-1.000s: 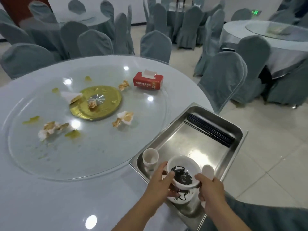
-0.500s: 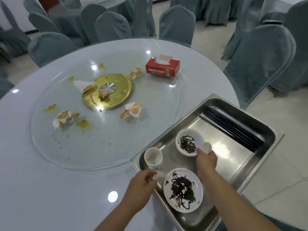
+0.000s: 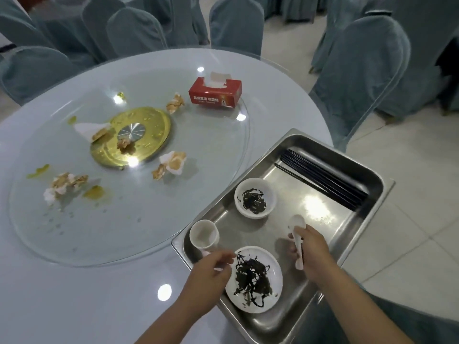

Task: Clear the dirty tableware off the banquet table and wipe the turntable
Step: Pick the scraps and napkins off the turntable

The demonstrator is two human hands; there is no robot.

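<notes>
Two bare forearms are showing from the bottom edge, with no sleeves, watch or rings showing on them. The left hand [image 3: 211,271] and the right hand [image 3: 311,247] are wearing no gloves. Fingernails are showing too blurred to tell.

Bare steel shows in the middle of the tray [image 3: 367,170], between the bowl [image 3: 255,197] and the black chopsticks [image 3: 325,180] lying along the far wall. Near my hands the cup [image 3: 204,235] and the plate [image 3: 253,279] crowd the near end. On the glass turntable [image 3: 139,224] the near arc is bare, while crumpled napkins [image 3: 65,184] and the tissue box [image 3: 215,93] sit farther in. Covered chairs [image 3: 357,78] ring the desk [image 3: 74,294].
</notes>
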